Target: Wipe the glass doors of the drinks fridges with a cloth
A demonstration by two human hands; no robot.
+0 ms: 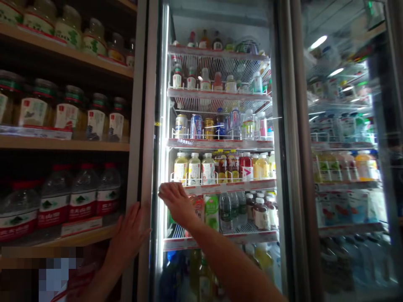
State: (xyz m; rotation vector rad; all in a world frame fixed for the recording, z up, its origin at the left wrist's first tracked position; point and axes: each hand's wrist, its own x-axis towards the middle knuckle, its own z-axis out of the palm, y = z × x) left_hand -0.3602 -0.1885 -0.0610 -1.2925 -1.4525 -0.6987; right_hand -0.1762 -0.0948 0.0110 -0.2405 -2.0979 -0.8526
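Nearest to you, your left hand (130, 228) lies with its fingers extended, grasping nothing, against the smooth grey metal upright (143, 126). To its right and slightly higher, your right hand (176, 203) presents its back, fingers together and slightly bent; the palm is hidden, so you cannot tell whether the fingertips hook an edge or merely rest. Directly before this hand, at its left margin, stands what appears to be the tall clear glass door in a grey metal frame (283, 138). Judged by its build, the door should handle as stiff and fairly heavy, its pane slippery and breakable; its rigid vertical edge, beside your right fingertips, offers you better purchase than the glass. Left of your left hand, red-capped clear plastic bottles (83, 197) line a shelf. Farther off, beyond and above your right hand, stand white-capped plastic bottles with pale labels (208, 170); higher again, a blue-and-white metal can (196, 126). Well to the right of both hands, orange-filled clear bottles (365, 165) show behind neighbouring glass.
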